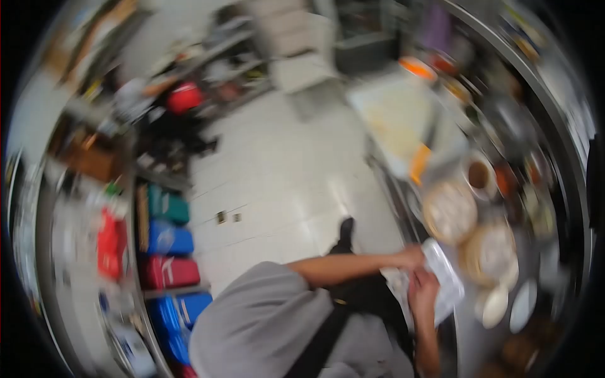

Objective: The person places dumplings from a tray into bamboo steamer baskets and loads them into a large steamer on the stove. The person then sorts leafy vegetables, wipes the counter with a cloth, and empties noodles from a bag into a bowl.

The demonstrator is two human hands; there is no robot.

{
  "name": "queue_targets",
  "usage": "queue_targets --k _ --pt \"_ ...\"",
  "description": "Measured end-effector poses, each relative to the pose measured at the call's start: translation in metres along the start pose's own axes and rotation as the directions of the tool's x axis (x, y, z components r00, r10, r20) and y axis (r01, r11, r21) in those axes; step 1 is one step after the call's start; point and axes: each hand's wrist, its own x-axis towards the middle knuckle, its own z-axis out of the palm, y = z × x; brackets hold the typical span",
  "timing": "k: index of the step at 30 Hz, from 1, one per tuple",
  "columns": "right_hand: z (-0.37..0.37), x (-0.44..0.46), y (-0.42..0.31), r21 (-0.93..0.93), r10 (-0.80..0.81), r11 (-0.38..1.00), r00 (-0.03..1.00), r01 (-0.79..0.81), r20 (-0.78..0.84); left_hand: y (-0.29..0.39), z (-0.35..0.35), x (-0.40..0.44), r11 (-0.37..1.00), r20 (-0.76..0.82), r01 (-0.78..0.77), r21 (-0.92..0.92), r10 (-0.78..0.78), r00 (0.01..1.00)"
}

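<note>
My left hand (411, 257) reaches across from the left, its fingers closed on the near edge of a whitish, see-through plastic package (446, 277). Just below it, my right hand (423, 288) also has its fingers bent against that edge; blur hides the exact grip. What the package contains cannot be made out. Beyond it on the counter are two round bamboo steamers (450, 211) with pale pieces inside. A white cup (479, 175) of brown liquid stands beside them. Two small white dishes (495, 307) lie to the right of my hands.
A pale cutting board (394, 123) holds an orange-handled knife (420, 164). Bowls and a metal pan (510, 123) crowd the counter's back. Coloured bins (170, 272) line a shelf at left. Another person (135, 101) bends near a red object (185, 97).
</note>
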Motion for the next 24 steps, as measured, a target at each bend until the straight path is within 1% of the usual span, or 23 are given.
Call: queue_targets --k 1,2,3,4,5,6,7,8,9,11,12,15,16,18,19,21,22,23,24 --pt "-0.001 -0.001 0.003 0.049 0.020 0.999 1.000 -0.019 -0.007 -0.013 0.005 -0.008 0.995 0.028 -0.066 -0.078 0.069 0.997" --pt "-0.007 -0.001 0.008 0.125 0.190 0.971 0.977 -0.202 0.101 -0.017 0.004 -0.013 0.974 0.071 -0.093 -0.206 0.109 0.991" --pt "-0.021 0.000 0.007 0.100 0.247 0.961 0.961 -0.259 0.123 -0.018 0.004 -0.014 0.931 0.126 -0.038 -0.363 0.089 0.988" --pt "-0.029 -0.005 0.008 0.255 0.354 0.896 0.932 -0.363 0.081 -0.017 0.004 -0.019 0.835 0.197 0.117 -0.538 -0.010 0.980" --pt "-0.047 -0.001 -0.001 0.382 0.440 0.826 0.898 -0.415 0.024 0.035 -0.039 -0.014 0.188 0.485 0.605 -0.774 -0.437 0.757" --pt "-0.067 -0.004 0.008 0.422 0.484 0.799 0.875 -0.428 -0.028 0.029 -0.034 -0.012 0.177 0.451 0.570 -0.802 -0.446 0.773" --pt "-0.083 -0.004 0.019 0.479 0.501 0.774 0.863 -0.414 -0.063 0.032 -0.037 -0.013 0.174 0.443 0.588 -0.790 -0.501 0.743" --pt "-0.101 -0.001 0.033 0.434 0.513 0.807 0.840 -0.402 -0.177 0.046 -0.049 -0.013 0.166 0.437 0.586 -0.793 -0.517 0.736" --pt "-0.118 0.003 0.049 0.391 0.504 0.837 0.817 -0.383 -0.280 0.050 -0.051 -0.015 0.168 0.463 0.614 -0.772 -0.513 0.723" --pt "-0.148 0.015 0.085 0.105 0.441 0.894 0.810 -0.437 -0.386 0.051 -0.055 -0.020 0.172 0.494 0.654 -0.737 -0.523 0.694" --pt "-0.156 0.025 0.106 0.040 0.457 0.878 0.811 -0.477 -0.366 0.027 -0.039 -0.018 0.163 0.556 0.671 -0.723 -0.440 0.705" --pt "-0.163 0.037 0.142 -0.162 0.477 0.821 0.814 -0.548 -0.332 0.052 -0.055 -0.017 0.184 0.521 0.701 -0.689 -0.547 0.656" --pt "-0.166 0.040 0.151 -0.229 0.485 0.793 0.813 -0.564 -0.324 0.045 -0.051 -0.017 0.213 0.501 0.670 -0.711 -0.516 0.695" --pt "-0.173 0.042 0.163 -0.305 0.518 0.748 0.806 -0.589 -0.286 0.027 -0.034 -0.023 0.254 0.472 0.616 -0.746 -0.452 0.757" --pt "-0.174 0.041 0.168 -0.339 0.539 0.726 0.801 -0.599 -0.261 0.028 -0.033 -0.023 0.251 0.478 0.612 -0.750 -0.434 0.764" --pt "-0.176 0.035 0.178 -0.362 0.483 0.737 0.819 -0.572 -0.310 0.027 -0.029 -0.026 0.233 0.480 0.607 -0.759 -0.430 0.765" --pt "-0.182 0.046 0.136 -0.236 0.560 0.756 0.790 -0.611 -0.250 0.032 -0.038 -0.027 0.243 0.500 0.622 -0.744 -0.416 0.760" --pt "-0.178 0.047 0.103 -0.303 0.464 0.805 0.859 -0.511 -0.215 0.045 -0.049 -0.028 0.217 0.488 0.654 -0.725 -0.508 0.710" --pt "-0.157 0.034 0.093 -0.127 0.387 0.906 0.913 -0.403 -0.131 0.043 -0.052 -0.032 0.139 0.537 0.640 -0.756 -0.426 0.728"
